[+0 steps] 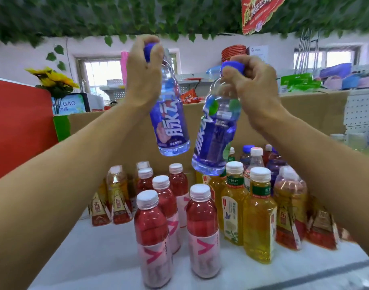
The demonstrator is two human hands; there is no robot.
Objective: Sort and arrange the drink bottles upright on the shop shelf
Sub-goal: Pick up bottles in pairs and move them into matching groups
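Observation:
My left hand (143, 74) grips the blue cap of a blue-labelled drink bottle (171, 122), which hangs high above the shelf and tilts slightly. My right hand (252, 84) grips the cap of a second blue bottle (216, 132), which leans to the left, its base just over the standing bottles. On the white shelf (95, 258) below stand several red drink bottles (202, 231) with white caps in the middle. Yellow tea bottles (259, 216) stand to their right. Amber bottles with red labels (118, 197) stand at both sides.
A brown cardboard wall (125, 130) backs the shelf. More blue-capped bottles (247, 151) stand at the back right. A red panel (18, 126) and yellow flowers (52, 78) are at the left, a white pegboard (360, 109) at the right, and green leaves hang overhead.

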